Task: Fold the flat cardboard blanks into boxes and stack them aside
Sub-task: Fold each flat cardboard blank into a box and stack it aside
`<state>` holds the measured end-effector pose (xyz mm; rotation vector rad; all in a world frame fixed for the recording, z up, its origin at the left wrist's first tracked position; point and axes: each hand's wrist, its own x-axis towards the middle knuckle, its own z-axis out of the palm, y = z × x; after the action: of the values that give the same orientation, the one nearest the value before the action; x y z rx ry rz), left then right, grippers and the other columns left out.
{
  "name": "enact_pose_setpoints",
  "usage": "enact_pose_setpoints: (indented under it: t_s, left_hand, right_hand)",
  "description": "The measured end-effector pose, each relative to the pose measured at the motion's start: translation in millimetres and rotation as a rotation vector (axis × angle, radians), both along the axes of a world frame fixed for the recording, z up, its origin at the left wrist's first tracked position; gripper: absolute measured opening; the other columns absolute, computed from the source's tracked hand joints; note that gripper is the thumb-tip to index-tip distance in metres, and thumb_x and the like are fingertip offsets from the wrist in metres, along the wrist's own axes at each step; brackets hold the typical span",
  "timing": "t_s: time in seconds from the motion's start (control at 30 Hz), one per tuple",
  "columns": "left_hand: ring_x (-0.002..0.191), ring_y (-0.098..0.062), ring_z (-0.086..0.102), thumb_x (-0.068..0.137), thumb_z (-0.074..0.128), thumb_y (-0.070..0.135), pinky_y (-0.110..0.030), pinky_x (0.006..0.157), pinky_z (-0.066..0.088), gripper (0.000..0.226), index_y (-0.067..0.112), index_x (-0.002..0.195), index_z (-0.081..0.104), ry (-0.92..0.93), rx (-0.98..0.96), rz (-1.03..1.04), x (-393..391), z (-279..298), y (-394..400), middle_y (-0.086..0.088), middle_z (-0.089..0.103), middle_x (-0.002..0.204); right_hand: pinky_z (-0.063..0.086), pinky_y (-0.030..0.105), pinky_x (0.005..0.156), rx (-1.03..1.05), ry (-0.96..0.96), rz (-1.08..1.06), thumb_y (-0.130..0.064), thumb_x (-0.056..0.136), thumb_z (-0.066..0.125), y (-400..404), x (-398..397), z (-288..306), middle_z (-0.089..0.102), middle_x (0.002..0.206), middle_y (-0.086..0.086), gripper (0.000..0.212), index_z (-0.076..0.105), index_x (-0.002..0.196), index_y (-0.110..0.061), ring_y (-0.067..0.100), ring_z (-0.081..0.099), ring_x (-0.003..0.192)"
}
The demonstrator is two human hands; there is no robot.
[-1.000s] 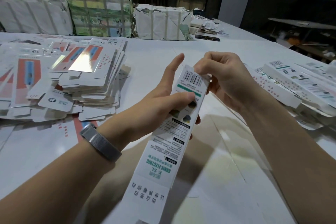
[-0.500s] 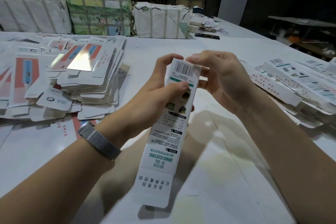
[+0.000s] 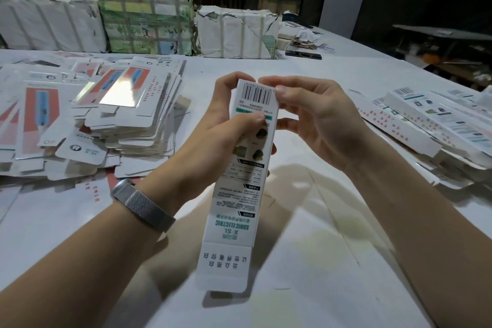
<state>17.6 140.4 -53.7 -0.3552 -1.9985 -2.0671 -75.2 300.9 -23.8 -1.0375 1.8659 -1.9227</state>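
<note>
Both hands hold the box (image 3: pixel 243 168): left hand (image 3: pixel 213 138) wraps it, right hand (image 3: pixel 306 114) pinches its top. Squeezing hard could crush it.

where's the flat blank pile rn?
Head view, left side of the table: the pile of flat blanks lies beyond the left hand, in front of the wrapped bundles along the far edge.

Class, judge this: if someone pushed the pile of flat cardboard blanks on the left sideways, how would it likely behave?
The pile of flat blanks would probably slide apart rather than move together: the sheets already lie fanned and uneven. Their glossy faces reflect light, so they are likely slippery. Each looks thin, probably light and bendy.
</note>
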Motion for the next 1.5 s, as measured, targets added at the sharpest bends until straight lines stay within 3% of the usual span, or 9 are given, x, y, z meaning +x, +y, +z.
enact_pose_setpoints:
  t_s: [0.13, 0.33, 0.5, 0.73, 0.9, 1.07, 1.17, 1.37, 1.5]
  left_hand:
    - [0.08, -0.033, 0.066, 0.098, 0.053, 0.014, -0.053, 0.065, 0.059, 0.032, 0.036, 0.117, 0.039, -0.009, -0.017, 0.071, -1, 4, -1, -0.002, 0.068, 0.091]
    - [0.079, -0.015, 0.068, 0.108, 0.034, 0.038, -0.047, 0.075, 0.056, 0.028, 0.031, 0.135, 0.025, -0.029, 0.127, 0.153, -6, 9, 5, 0.001, 0.065, 0.104]
    - [0.113, -0.025, 0.066, 0.104, 0.03, 0.051, -0.039, 0.083, 0.057, 0.049, 0.048, 0.15, 0.013, -0.127, 0.209, -0.032, -6, 6, 2, -0.005, 0.048, 0.146]
    - [0.123, -0.025, 0.055, 0.102, 0.043, 0.048, -0.045, 0.098, 0.05, 0.021, 0.047, 0.123, 0.044, -0.093, 0.014, 0.343, -18, 4, -10, 0.003, 0.054, 0.134]
    - [0.112, -0.018, 0.063, 0.085, 0.043, 0.053, -0.047, 0.092, 0.053, 0.026, 0.047, 0.106, 0.058, -0.097, -0.057, 0.341, -17, 0, -16, 0.005, 0.063, 0.12]
    - [0.109, -0.015, 0.065, 0.088, 0.045, 0.047, -0.042, 0.085, 0.054, 0.02, 0.053, 0.093, 0.064, -0.037, -0.126, 0.4, -15, 1, -19, 0.008, 0.067, 0.111]
    - [0.105, -0.012, 0.064, 0.087, 0.046, 0.043, -0.037, 0.079, 0.052, 0.019, 0.05, 0.094, 0.063, 0.001, -0.2, 0.48, -13, 1, -20, 0.008, 0.068, 0.106]
    - [0.126, -0.038, 0.046, 0.087, 0.053, 0.031, -0.049, 0.105, 0.034, 0.04, 0.019, 0.124, 0.06, 0.134, -1.044, 1.008, -12, 1, -44, -0.013, 0.061, 0.127]
    - [0.15, -0.048, 0.004, 0.095, 0.051, 0.045, -0.062, 0.12, 0.0, 0.063, 0.027, 0.15, 0.027, -0.435, -1.352, 1.018, -5, 0, -71, -0.022, 0.025, 0.159]
  right_hand:
    - [0.051, 0.059, 0.09, 0.041, 0.035, -0.001, -0.012, 0.096, 0.06, -5, 6, 0, 0.073, 0.107, 0.004, 0.024, 0.07, 0.117, -0.016, 0.03, 0.066, 0.104]
    - [0.044, 0.01, 0.079, 0.276, 0.45, -0.235, -0.038, 0.083, 0.076, -15, 19, -6, 0.044, 0.125, -0.011, 0.075, 0.041, 0.148, -0.034, 0.0, 0.053, 0.103]
    - [0.04, 0.004, 0.073, 0.455, 0.559, -0.272, -0.022, 0.077, 0.08, -19, 18, -9, 0.046, 0.114, -0.004, 0.068, 0.055, 0.14, -0.025, -0.005, 0.052, 0.089]
    - [0.034, 0.026, 0.077, 1.162, 0.512, -0.403, -0.028, 0.08, 0.073, 18, -33, -7, 0.052, 0.111, -0.003, 0.046, 0.058, 0.124, -0.027, 0.015, 0.047, 0.097]
    - [0.049, 0.033, 0.076, 1.226, 0.404, -0.525, -0.021, 0.075, 0.077, 40, -57, -10, 0.065, 0.098, 0.002, 0.02, 0.058, 0.083, -0.023, 0.024, 0.061, 0.092]
    - [0.053, 0.039, 0.086, 1.269, 0.428, -0.767, -0.009, 0.083, 0.054, 67, -71, -8, 0.067, 0.107, 0.011, 0.024, 0.065, 0.103, -0.016, 0.034, 0.062, 0.101]
    - [0.055, 0.039, 0.08, 1.129, 0.405, -0.767, -0.012, 0.081, 0.065, 66, -74, -6, 0.068, 0.094, 0.006, 0.008, 0.064, 0.084, -0.019, 0.028, 0.063, 0.091]
    - [0.037, 0.027, 0.057, 0.789, 0.437, -0.58, -0.032, 0.082, 0.075, 32, -56, -12, 0.06, 0.069, -0.008, 0.022, 0.059, 0.07, -0.023, 0.003, 0.052, 0.069]
    - [0.035, 0.025, 0.055, 0.716, 0.518, -0.462, -0.036, 0.082, 0.075, 12, -38, -19, 0.058, 0.062, -0.008, 0.025, 0.058, 0.068, -0.024, -0.002, 0.051, 0.058]
